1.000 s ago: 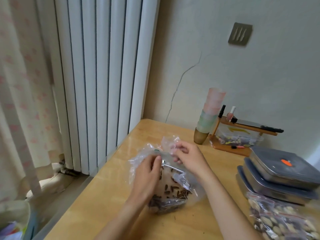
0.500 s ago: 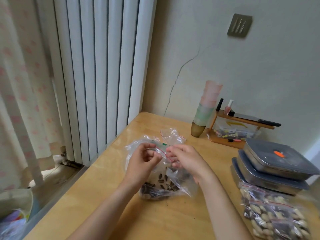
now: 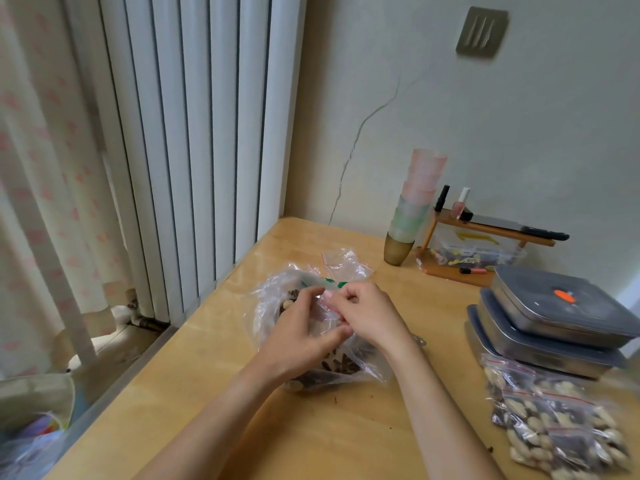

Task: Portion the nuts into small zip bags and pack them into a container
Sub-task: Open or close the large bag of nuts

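Observation:
A large clear plastic bag (image 3: 266,306) with dark seeds and nuts in its bottom lies on the wooden table (image 3: 346,431). Over it, my left hand (image 3: 298,336) and my right hand (image 3: 367,315) both pinch the red-striped top edge of a small clear zip bag (image 3: 327,311). The hands hide most of the small bag. A pile of filled small zip bags (image 3: 554,427) lies at the right. Behind that pile stand stacked grey lidded containers (image 3: 554,317).
Empty small zip bags (image 3: 346,263) lie behind the large bag. Stacked plastic cups (image 3: 412,206) and a small wooden rack (image 3: 485,244) stand by the back wall. A white radiator (image 3: 194,133) and a curtain (image 3: 41,168) flank the table's left edge.
Both hands have come up from inside the large bag and met at the small zip bag's top edge. The camera has tilted slightly down.

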Demonstrator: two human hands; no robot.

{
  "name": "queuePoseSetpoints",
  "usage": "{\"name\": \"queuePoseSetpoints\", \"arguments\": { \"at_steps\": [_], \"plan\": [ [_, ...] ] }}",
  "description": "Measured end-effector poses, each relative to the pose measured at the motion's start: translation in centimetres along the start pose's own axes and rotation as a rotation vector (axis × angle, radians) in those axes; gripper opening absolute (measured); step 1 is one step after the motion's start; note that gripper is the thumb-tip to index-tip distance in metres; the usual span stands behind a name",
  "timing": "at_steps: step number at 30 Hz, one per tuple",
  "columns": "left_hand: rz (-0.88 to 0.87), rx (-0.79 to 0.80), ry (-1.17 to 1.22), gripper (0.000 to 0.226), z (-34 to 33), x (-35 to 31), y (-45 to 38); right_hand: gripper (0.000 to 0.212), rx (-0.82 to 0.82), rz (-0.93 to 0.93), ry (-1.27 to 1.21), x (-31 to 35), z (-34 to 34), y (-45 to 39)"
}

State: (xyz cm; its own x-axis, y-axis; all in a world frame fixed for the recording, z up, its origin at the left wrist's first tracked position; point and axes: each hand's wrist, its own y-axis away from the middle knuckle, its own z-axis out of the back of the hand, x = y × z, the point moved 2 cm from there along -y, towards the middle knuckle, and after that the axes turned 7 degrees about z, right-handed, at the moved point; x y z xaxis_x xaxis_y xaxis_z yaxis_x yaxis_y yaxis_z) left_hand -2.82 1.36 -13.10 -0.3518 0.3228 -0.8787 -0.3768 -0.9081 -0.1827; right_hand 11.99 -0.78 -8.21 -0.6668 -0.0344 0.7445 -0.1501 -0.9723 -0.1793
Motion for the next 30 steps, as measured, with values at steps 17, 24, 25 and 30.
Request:
{"name": "queuePoseSetpoints", "arguments": {
  "at_steps": [17, 24, 25, 30],
  "plan": [
    [-0.135, -0.124, 0.05, 0.029, 0.9, -0.1, -0.1, 0.015, 0.181, 0.369, 0.146, 1.7, 0.2, 0.8],
    [-0.142, -0.134, -0.008, 0.037, 1.1, 0.3, -0.4, 0.016, 0.16, 0.3, -0.047, 1.6, 0.4, 1.2],
    [-0.117, -0.144, -0.037, 0.042, 1.1, 0.6, -0.5, 0.016, 0.102, 0.273, -0.076, 1.3, 0.4, 1.0],
    [-0.011, -0.165, -0.172, 0.058, 1.2, 1.8, -0.6, 0.017, -0.102, -0.06, 0.43, -3.7, 1.3, -0.8]
  ]
}}
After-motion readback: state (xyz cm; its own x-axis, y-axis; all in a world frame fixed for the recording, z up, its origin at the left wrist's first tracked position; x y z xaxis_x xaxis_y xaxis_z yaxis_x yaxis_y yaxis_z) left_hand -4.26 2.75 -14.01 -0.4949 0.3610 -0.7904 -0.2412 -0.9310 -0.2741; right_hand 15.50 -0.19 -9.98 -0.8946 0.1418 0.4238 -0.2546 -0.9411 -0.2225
